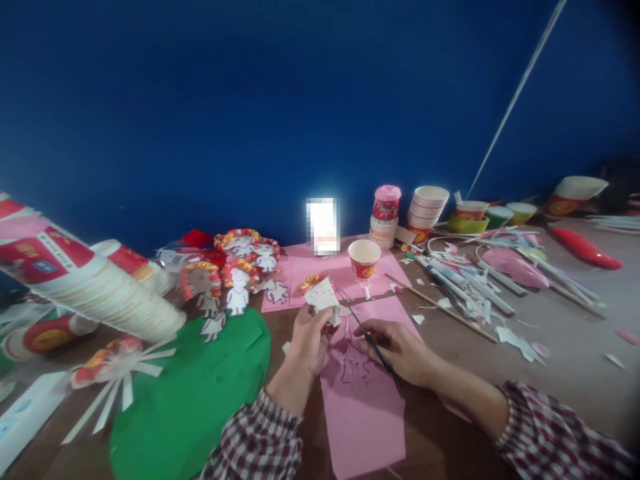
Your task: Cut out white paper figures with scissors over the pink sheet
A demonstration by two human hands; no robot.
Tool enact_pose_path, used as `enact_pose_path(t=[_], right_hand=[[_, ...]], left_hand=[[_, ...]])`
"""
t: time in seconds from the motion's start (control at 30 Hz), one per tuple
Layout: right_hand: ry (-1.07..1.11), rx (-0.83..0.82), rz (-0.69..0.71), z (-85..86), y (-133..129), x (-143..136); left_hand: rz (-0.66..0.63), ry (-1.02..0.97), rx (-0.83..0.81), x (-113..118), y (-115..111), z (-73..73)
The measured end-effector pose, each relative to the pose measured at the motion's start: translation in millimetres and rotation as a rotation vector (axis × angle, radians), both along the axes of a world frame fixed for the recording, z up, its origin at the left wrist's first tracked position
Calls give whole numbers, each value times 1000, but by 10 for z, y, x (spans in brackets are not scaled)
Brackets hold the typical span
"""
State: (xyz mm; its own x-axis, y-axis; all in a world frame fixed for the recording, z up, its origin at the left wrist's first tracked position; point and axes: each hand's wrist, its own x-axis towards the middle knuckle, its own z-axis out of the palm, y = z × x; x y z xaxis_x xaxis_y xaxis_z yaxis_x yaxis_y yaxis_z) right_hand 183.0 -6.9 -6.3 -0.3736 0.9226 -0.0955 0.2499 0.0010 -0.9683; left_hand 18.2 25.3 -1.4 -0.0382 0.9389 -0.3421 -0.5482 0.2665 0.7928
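Note:
My left hand (310, 340) pinches a small piece of white paper (321, 298) with faint dark lines on it. My right hand (400, 348) is closed around dark scissors (369, 338), whose slim blades point up and left towards the paper. Beneath both hands lies a pink sheet (365, 427) with dark scribbled lines. Just beyond the white paper is a red and yellow ring (311, 283), partly covered by it. A paper cup (364, 259) stands upright on another pink sheet behind my hands.
A green paper oval (190, 393) lies at left, with white cut-out figures (237, 291) at its far edge. Stacked paper cups (110, 300) lean at far left. More cup stacks (427, 210), a wooden stick (445, 310), pens (445, 287) and paper scraps are at right.

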Motion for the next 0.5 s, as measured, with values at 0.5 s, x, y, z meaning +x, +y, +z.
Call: enact_pose_path(t=[0.5], right_hand=[[50,31,-27,-15,4,7]], left_hand=[[-37,-41,20,-13,5,-48]])
